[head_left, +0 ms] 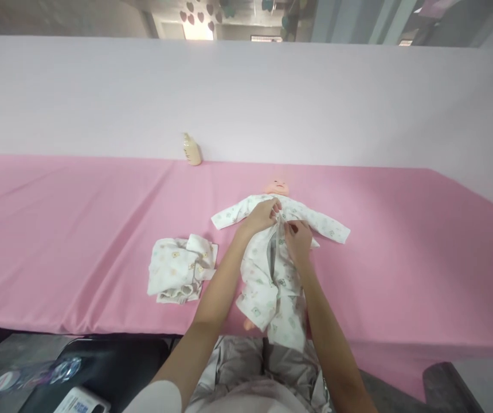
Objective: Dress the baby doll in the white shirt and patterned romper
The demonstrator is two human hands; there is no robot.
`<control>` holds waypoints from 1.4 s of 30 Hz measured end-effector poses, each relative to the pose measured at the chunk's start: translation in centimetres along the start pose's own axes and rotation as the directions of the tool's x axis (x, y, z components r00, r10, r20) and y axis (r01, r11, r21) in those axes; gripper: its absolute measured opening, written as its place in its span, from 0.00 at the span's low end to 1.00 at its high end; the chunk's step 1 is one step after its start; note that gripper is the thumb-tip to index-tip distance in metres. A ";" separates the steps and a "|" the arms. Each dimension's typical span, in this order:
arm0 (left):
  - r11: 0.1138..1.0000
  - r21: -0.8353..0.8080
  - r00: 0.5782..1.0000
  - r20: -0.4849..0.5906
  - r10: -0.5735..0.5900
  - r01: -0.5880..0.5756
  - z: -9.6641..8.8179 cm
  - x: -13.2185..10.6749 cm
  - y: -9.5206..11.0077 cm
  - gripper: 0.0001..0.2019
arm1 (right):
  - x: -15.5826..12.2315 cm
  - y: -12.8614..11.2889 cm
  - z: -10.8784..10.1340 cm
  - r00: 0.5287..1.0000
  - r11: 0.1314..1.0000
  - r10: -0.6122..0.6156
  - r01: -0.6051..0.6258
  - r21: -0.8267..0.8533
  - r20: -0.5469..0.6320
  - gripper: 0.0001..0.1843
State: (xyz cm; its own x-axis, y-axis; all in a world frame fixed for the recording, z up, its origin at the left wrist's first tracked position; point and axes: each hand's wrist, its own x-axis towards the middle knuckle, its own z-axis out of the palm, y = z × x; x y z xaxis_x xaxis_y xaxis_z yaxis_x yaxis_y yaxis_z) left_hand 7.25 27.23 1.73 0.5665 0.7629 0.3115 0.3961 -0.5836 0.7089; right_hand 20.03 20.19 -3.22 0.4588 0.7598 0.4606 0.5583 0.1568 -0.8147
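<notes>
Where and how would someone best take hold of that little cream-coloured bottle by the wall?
Probably around the middle of the bottle, below its narrower top, coming from the near side. It stands on the pink cloth close to the white wall, which leaves little room behind, and its fuller body offers more to hold.

doll (277, 187) | supine | white printed outfit (255, 261) | sleeves outspread | front partly open
</notes>
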 end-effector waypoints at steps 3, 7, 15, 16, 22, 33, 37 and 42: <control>0.997 -0.059 0.999 0.037 -0.040 0.042 0.2 0.0 0.4 0.16 | 0.0 -0.1 0.0 0.998 0.998 0.053 -0.055 0.034 0.038 0.09; 0.983 -0.170 0.993 0.108 -0.050 0.068 0.4 0.0 0.7 0.14 | -0.1 0.0 0.2 0.988 0.977 0.113 -0.129 0.167 0.101 0.10; 0.920 -0.357 0.971 0.225 -0.083 0.162 0.0 0.3 -0.7 0.15 | -0.3 0.0 0.5 0.999 0.989 0.035 -0.040 0.143 0.042 0.10; 0.914 -0.368 0.969 0.227 -0.093 0.173 0.0 0.3 -0.9 0.15 | -0.3 0.0 0.5 0.998 0.990 0.034 -0.041 0.138 0.046 0.10; 0.856 -0.451 0.964 0.193 -0.183 0.252 0.2 0.2 -1.2 0.15 | 0.0 0.2 -0.3 0.980 0.969 0.059 -0.102 0.226 0.189 0.12; 0.894 -0.370 0.966 0.143 -0.216 0.254 0.6 -0.6 -0.7 0.12 | 0.2 1.1 -0.2 0.974 0.981 -0.129 0.097 0.170 0.187 0.05; 0.931 -0.340 0.982 -0.075 -0.171 0.136 2.2 -1.9 -1.1 0.11 | 0.3 1.5 -0.1 0.971 0.980 -0.063 0.016 0.199 0.231 0.07; 0.964 -0.242 0.948 -0.267 -0.176 0.111 4.4 -2.9 -1.1 0.10 | 0.9 2.2 0.3 0.946 0.920 0.120 -0.221 0.325 0.302 0.06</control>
State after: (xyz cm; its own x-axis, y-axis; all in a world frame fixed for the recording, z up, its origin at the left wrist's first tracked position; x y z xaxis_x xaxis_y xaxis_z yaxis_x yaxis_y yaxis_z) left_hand 8.31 24.43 -2.78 0.2743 0.8998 0.3392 0.2698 -0.4106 0.8710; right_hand 21.50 21.41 -4.71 0.2922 0.9280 0.2310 0.1875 0.1812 -0.9654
